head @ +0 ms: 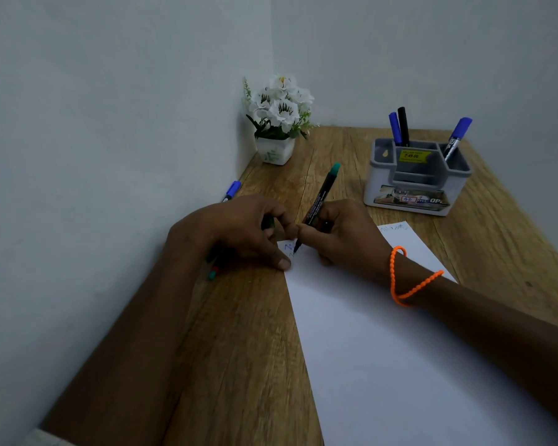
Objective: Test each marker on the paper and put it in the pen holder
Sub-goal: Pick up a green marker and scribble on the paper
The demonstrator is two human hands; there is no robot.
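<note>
Three markers already stand in the pen holder (pixel 417 180), which sits beyond and to the right of the right hand (pixel 342 235). That hand pinches a green-capped marker (pixel 319 206) in a writing grip, its tip touching the paper (pixel 400 349) near the sheet's far left corner, among a few blue scribbles. The left hand (pixel 239 233) rests just beside it with the thumb pressing the paper's left edge; its fingers are curled, apparently around a dark green thing, perhaps the cap, though this is hard to tell.

Risks, as I judge them: the tip works so close to the paper's corner that a long stroke could run off onto the bench (pixel 239 349) and mark the wood. If the thumb lifts, the sheet may slide. A few more markers (pixel 214 268) lie partly hidden under the left wrist and could roll when that arm moves. A blue marker (pixel 232 190) lies beyond the left hand, against the wall.

Room is tight to the left, where the wall hems in the bench. Ahead right, the path to the holder looks open, with the flower pot (pixel 276 149) well clear of it.
</note>
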